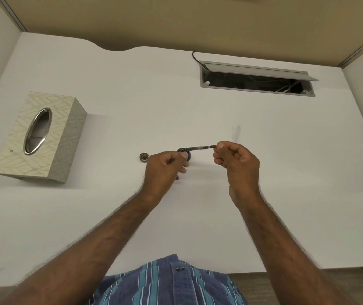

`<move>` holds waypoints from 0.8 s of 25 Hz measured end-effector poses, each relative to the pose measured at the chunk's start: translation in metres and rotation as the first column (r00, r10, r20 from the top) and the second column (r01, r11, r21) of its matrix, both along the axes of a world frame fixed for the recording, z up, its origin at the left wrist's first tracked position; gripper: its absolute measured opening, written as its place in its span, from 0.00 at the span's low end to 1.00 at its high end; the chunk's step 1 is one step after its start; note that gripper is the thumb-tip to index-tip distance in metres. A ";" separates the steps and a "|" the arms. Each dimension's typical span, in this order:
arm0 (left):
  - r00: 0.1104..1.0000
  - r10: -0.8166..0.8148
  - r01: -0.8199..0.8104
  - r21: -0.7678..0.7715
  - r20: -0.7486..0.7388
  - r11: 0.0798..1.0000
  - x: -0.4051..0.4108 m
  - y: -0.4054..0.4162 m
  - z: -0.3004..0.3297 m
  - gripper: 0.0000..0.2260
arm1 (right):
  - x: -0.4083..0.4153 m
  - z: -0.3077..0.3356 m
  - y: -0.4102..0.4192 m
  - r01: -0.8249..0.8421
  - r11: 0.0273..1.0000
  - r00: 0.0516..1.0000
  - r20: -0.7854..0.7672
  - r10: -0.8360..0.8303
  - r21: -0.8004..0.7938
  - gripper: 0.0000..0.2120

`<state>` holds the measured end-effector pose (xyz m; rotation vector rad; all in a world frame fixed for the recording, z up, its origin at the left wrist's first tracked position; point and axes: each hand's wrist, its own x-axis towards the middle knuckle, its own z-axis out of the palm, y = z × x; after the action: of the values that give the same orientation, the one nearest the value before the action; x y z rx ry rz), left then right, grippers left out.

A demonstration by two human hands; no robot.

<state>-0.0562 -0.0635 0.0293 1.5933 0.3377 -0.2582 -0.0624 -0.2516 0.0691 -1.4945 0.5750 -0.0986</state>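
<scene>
White desk (286,133): my left hand (167,166) grips the small black tape roll (186,153); right hand (235,160), at three o'clock, pinches its dark strip (200,148). I'd pull steadily, level.

Left hand (165,166) pinches small dark tape roll (185,153) above the white desk (132,95); right hand (235,160), at its 3 o'clock, pinches the end of the strip (201,147) stretched between them. Small metal ring (144,156) lies just beside the left hand at 9 o'clock. Tissue box (39,139) sits farther out at 9, open cable hatch (257,79) at 1 o'clock.
</scene>
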 end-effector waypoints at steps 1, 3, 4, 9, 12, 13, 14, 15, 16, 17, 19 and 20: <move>0.999 -0.021 0.020 -0.032 -0.033 0.999 -0.002 -0.005 0.003 0.10 | -0.003 -0.002 0.000 0.037 0.997 0.999 -0.020 -0.036 0.065 0.05; 0.994 -0.050 0.039 -0.102 -0.099 0.994 -0.003 -0.014 0.007 0.10 | -0.008 -0.006 0.001 0.111 0.975 0.993 -0.069 -0.099 0.195 0.06; 0.990 -0.052 0.035 -0.134 -0.129 0.990 -0.003 -0.018 0.008 0.10 | -0.010 -0.007 0.001 0.149 0.954 0.987 -0.093 -0.128 0.260 0.07; 0.972 -0.017 -0.047 -0.268 -0.232 0.962 -0.003 -0.037 0.013 0.09 | -0.020 -0.012 0.008 0.303 0.796 0.952 -0.212 -0.223 0.523 0.08; 0.969 0.026 -0.093 -0.266 -0.245 0.959 -0.002 -0.043 0.014 0.09 | -0.027 -0.014 0.013 0.342 0.726 0.937 -0.276 -0.215 0.597 0.04; 0.969 0.037 -0.103 -0.264 -0.243 0.959 -0.001 -0.043 0.014 0.09 | -0.030 -0.014 0.015 0.341 0.710 0.937 -0.283 -0.204 0.617 0.04; 0.971 0.043 -0.106 -0.263 -0.235 0.959 -0.001 -0.042 0.014 0.09 | -0.032 -0.016 0.016 0.334 0.698 0.939 -0.284 -0.192 0.634 0.04; 0.974 0.042 -0.101 -0.259 -0.224 0.961 0.000 -0.041 0.013 0.09 | -0.034 -0.017 0.018 0.325 0.692 0.942 -0.283 -0.179 0.644 0.05; 0.977 0.040 -0.093 -0.247 -0.210 0.965 0.000 -0.040 0.013 0.09 | -0.037 -0.018 0.019 0.315 0.696 0.945 -0.283 -0.165 0.645 0.05; 0.980 0.038 -0.084 -0.230 -0.196 0.970 0.000 -0.038 0.014 0.09 | -0.039 -0.018 0.020 0.302 0.711 0.947 -0.285 -0.148 0.635 0.06; 0.987 0.028 -0.059 -0.189 -0.161 0.980 0.001 -0.033 0.015 0.09 | -0.043 -0.019 0.020 0.251 0.772 0.956 -0.277 -0.101 0.584 0.08; 0.990 0.014 -0.039 -0.170 -0.144 0.985 0.001 -0.030 0.016 0.10 | -0.045 -0.018 0.019 0.209 0.815 0.962 -0.263 -0.072 0.541 0.09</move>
<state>-0.0547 -0.0939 0.0449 1.4024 0.4350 -0.3718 -0.1076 -0.2325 0.0511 -0.8810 0.8236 0.1279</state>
